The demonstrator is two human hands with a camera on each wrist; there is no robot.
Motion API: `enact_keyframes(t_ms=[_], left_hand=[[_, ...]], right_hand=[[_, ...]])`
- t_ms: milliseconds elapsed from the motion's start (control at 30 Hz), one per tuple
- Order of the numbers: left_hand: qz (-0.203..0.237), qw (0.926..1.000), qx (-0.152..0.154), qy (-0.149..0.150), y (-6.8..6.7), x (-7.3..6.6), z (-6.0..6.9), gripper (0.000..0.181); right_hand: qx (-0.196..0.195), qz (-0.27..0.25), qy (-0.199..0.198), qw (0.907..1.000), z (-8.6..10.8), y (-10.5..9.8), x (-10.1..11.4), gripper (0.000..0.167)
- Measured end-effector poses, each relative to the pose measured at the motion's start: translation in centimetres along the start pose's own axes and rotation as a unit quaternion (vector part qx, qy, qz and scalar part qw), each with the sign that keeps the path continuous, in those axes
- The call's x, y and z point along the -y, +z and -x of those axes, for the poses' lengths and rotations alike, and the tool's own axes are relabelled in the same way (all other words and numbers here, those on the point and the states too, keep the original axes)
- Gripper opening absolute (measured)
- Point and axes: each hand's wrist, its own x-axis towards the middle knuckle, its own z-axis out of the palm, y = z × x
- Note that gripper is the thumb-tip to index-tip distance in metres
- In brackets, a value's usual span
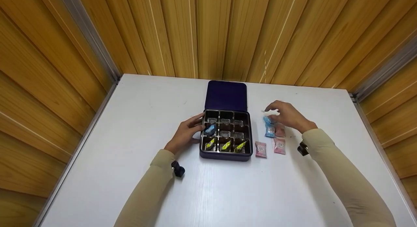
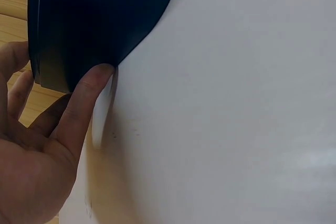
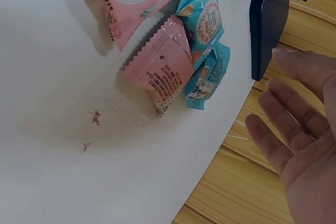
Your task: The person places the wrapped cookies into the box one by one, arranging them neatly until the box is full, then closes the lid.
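A dark blue box (image 1: 225,157) with its hinged lid (image 1: 226,95) raised stands mid-table. Its black divided tray holds three yellow-green wrapped candies (image 1: 226,145) along the near row and a blue wrapped candy (image 1: 209,130) in the left middle compartment. My left hand (image 1: 186,134) holds the box's left side, thumb and fingers against it; the left wrist view shows the thumb (image 2: 94,85) at its dark wall. Over the candies on the right hovers my right hand (image 1: 288,115), fingers loosely bent and nothing between them. Beneath it lie two blue candies (image 3: 207,22) touching a pink candy (image 3: 163,66).
Two more pink candies, one beside the box (image 1: 261,149) and another (image 1: 279,146) farther right, lie on the white table (image 1: 156,106). Wood-look panels (image 1: 211,35) enclose the back and sides. The far-row compartments have nothing in them.
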Motion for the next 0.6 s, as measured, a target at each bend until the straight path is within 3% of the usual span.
enact_keyframes(t_ms=[600], left_hand=[[-0.012, 0.9999, -0.002, -0.001, -0.1, 0.1, 0.0, 0.059]], right_hand=[[0.003, -0.001, 0.017, 0.9998, 0.5, 1.1, -1.6, 0.026]])
